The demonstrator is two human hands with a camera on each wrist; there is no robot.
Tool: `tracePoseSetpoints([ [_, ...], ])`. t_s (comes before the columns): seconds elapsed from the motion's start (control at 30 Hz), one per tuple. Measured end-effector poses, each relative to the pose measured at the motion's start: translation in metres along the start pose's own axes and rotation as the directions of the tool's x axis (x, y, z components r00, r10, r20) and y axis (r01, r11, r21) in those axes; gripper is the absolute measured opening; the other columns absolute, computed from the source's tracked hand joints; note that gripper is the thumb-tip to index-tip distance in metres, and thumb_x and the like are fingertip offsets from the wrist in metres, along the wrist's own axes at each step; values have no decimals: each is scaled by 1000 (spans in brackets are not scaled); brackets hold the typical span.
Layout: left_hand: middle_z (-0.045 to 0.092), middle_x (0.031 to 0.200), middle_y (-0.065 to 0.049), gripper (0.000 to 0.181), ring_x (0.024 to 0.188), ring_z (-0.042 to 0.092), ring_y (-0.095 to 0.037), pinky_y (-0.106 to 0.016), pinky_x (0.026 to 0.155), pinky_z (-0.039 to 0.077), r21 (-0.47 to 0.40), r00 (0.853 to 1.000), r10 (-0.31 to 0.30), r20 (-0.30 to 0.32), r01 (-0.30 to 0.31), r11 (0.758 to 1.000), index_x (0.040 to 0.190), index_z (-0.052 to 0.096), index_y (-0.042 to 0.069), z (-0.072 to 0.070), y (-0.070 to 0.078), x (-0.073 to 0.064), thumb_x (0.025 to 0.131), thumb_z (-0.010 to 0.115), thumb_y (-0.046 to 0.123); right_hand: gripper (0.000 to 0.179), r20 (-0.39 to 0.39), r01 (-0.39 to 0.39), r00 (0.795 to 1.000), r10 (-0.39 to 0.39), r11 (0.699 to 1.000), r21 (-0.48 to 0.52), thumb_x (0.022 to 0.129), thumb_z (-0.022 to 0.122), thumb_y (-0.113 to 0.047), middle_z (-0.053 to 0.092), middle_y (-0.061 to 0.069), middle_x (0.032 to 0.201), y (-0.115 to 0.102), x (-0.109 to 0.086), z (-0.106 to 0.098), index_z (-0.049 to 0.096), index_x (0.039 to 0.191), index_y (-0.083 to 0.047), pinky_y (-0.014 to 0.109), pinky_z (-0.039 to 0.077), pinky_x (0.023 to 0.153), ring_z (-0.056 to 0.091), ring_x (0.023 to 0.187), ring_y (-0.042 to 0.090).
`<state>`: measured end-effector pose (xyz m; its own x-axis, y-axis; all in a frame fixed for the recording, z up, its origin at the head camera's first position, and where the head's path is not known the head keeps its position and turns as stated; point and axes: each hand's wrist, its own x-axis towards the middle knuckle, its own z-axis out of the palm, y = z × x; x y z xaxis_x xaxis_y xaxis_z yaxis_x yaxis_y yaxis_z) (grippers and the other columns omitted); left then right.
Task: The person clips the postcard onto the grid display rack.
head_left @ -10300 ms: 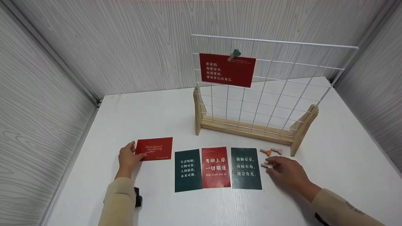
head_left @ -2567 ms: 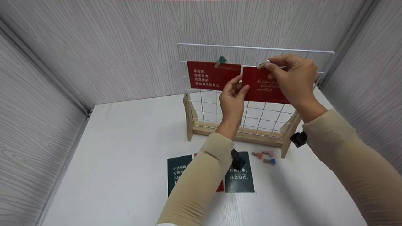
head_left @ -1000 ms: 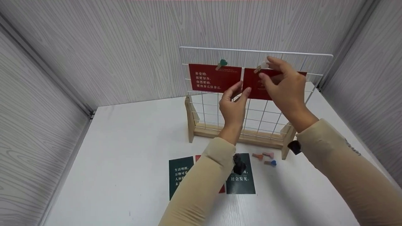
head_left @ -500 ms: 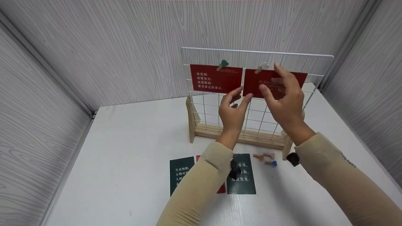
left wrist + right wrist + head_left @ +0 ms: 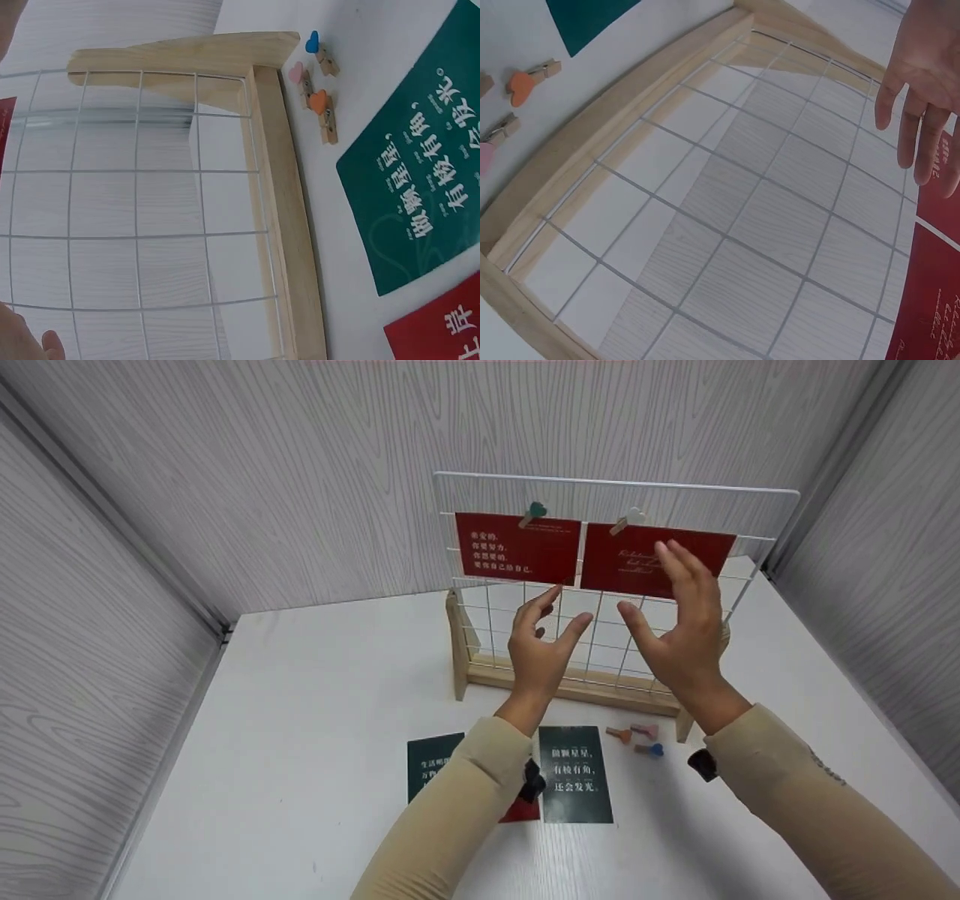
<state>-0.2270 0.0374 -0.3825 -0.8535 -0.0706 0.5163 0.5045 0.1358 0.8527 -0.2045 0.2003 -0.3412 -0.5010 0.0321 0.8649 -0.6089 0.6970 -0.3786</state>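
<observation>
A red card with cursive print (image 5: pixel 622 561) hangs on the white wire grid (image 5: pixel 592 611), pinned at its top edge by a white heart clothespin (image 5: pixel 628 519). Left of it hangs another red card (image 5: pixel 517 549) under a green heart clothespin (image 5: pixel 533 513). My left hand (image 5: pixel 541 652) is below the gap between the cards, thumb and fingers apart, holding nothing. My right hand (image 5: pixel 686 634), fingers spread and holding nothing, overlaps the lower right of the cursive card in the head view.
The grid stands in a wooden base (image 5: pixel 577 687). Before it on the white table lie orange (image 5: pixel 322 112), pink (image 5: pixel 300 79) and blue (image 5: pixel 319 51) heart clothespins. Two green cards, one at right (image 5: pixel 576 776), flank a red card (image 5: pixel 523 811); my left sleeve partly covers the others.
The cursive card went from the table to the grid. My right hand has let go of the white clothespin and lowered; my left hand has left the card's edge, moving down and left.
</observation>
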Motion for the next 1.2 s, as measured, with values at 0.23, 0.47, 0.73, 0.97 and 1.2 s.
tracePoseSetpoints([
  [0.23,52,128,-5,54,116,47,-16,-37,91,40,31,998,-31,46,30,999,132,55,9,-21,-12,-10,84,75,22,69,28,57,998,-55,996,-64,88,58,-52,42,14,142,7,-19,-1,45,138,-6,50,27,103,38,128,30],
  [0.47,51,130,-6,57,119,45,-19,-41,93,39,53,995,-52,88,47,997,134,53,9,-40,-25,-19,83,75,21,71,90,63,995,-54,992,-108,86,57,-54,38,14,144,15,-37,-5,41,141,-12,55,27,97,37,127,31],
  [0.73,50,133,-8,63,122,44,-24,-47,96,38,137,991,-51,124,34,990,135,51,9,-64,-40,-29,81,77,30,75,166,50,986,-26,989,-141,85,56,-58,35,13,146,22,-55,-13,40,143,-15,60,24,101,34,130,30],
  [0.97,47,136,-9,65,127,40,-26,-53,102,33,135,984,-88,153,67,989,136,50,9,-89,-52,-38,81,77,29,75,243,34,970,12,982,-185,82,57,-57,35,10,146,32,-76,-20,39,144,-17,61,34,84,36,129,31],
  [1.2,48,136,-9,65,131,39,-26,-55,104,31,211,971,-161,179,122,970,136,51,10,-110,-64,-53,79,79,26,79,335,47,942,33,973,-226,80,61,-56,38,13,144,43,-98,-27,38,144,-16,63,34,86,38,127,34],
])
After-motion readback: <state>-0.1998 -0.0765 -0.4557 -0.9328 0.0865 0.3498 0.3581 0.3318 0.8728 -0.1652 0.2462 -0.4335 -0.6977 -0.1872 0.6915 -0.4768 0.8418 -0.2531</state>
